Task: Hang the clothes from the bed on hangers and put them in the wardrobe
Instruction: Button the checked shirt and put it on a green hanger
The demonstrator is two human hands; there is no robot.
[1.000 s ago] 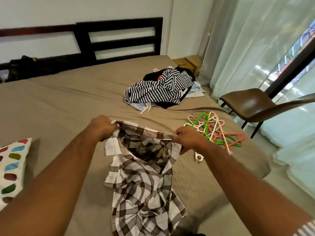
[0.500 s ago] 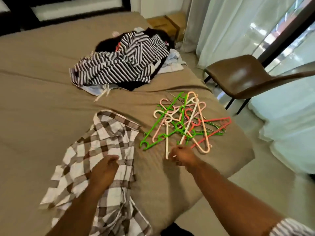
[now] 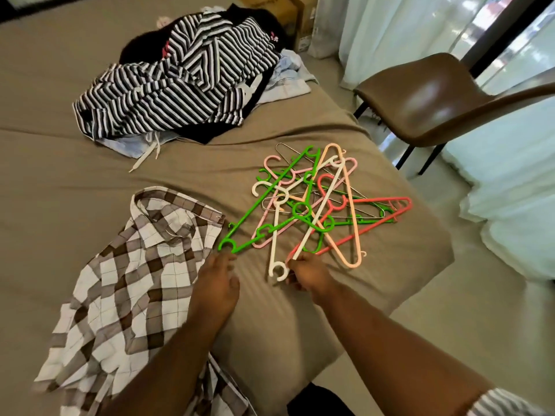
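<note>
A brown and white plaid shirt lies spread on the bed's near left side. To its right sits a tangled pile of plastic hangers in green, pink, red and white. My right hand grips the near end of a white hanger at the pile's front edge. My left hand hovers with relaxed fingers just beside the shirt's right edge, close to the tip of a green hanger. A heap of clothes topped by a black and white striped garment lies farther back.
The bed has a taupe sheet, and its right corner ends close to the hangers. A brown chair stands on the floor to the right, before white curtains. A cardboard box sits beyond the bed.
The plaid shirt, held up by both hands a second ago, now lies on the bed. My right hand has taken hold of the white hanger. My left hand has come off the shirt.
</note>
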